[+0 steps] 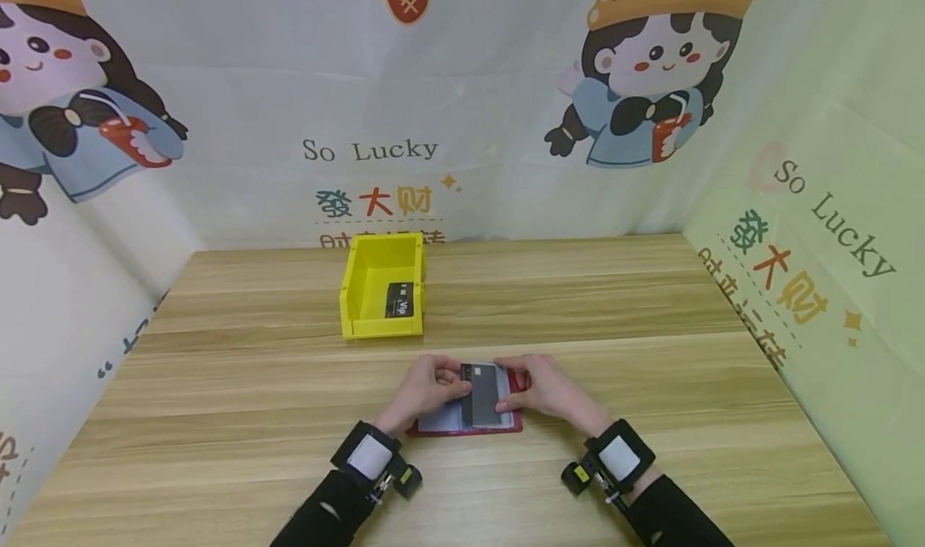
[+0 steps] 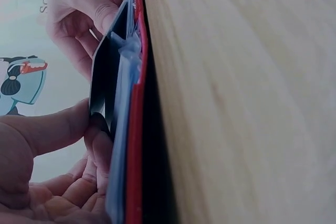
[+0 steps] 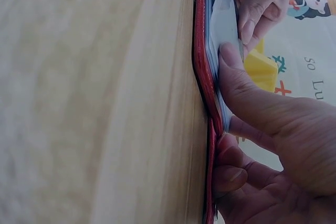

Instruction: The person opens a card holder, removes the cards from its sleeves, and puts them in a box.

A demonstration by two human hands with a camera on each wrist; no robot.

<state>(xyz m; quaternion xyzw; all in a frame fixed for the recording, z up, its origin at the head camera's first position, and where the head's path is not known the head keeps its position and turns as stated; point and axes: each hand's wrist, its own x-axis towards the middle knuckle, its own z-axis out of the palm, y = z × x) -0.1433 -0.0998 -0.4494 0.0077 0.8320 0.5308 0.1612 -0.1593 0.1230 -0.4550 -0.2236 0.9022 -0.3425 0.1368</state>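
A red card holder (image 1: 515, 426) with clear plastic sleeves (image 3: 222, 22) lies opened on the wooden table. Over its right-hand pages is a dark grey card (image 1: 486, 396). My left hand (image 1: 426, 388) pinches the left edge of this card between thumb and fingers; in the left wrist view the dark card (image 2: 98, 85) stands slightly off the sleeves. At the opposite side, my right hand (image 1: 548, 388) grips the holder's right edge, its thumb pressing on a sleeve and its fingers behind the pages. How far the card sits inside a sleeve cannot be made out.
Beyond the hands stands a yellow bin (image 1: 381, 328) with a black card marked "Vip" (image 1: 400, 300) inside. The wooden table (image 1: 621, 306) reaches back to a printed cloth backdrop (image 1: 499, 113). Cloth also hangs along both sides.
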